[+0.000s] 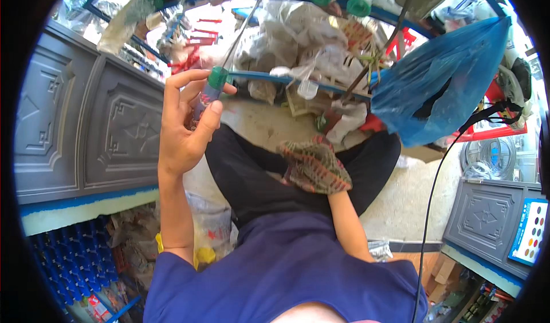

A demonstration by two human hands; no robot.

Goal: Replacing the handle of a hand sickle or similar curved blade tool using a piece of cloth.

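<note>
1. Curling around a small tube-shaped bottle with a green cap (211, 91), the fingers of the left hand (186, 122) are closed on it, thumb pressed up along its side, index finger arched over the cap. The bottle stands nearly upright, raised at about 10 o'clock from the lap.
2. Covered by a checked cloth (314, 167), the right hand (312, 171) rests on the dark trousers (252, 180); I cannot tell how far its fingers are open, nor whether they grip the cloth.
3. Open room lies between the two hands, over the trousers and the pale floor (263, 122) beyond at 12 o'clock.
4. At 9 o'clock, close beside the left forearm, a grey embossed panel (86, 117) walls off that side.
5. At 2 o'clock a blue plastic bag (447, 82) hangs near the right knee, with a black cable (435, 185) running down below it.
6. At 12 o'clock a heap of pale plastic bags (298, 36) and a blue bar (269, 78) crowd the far edge.
</note>
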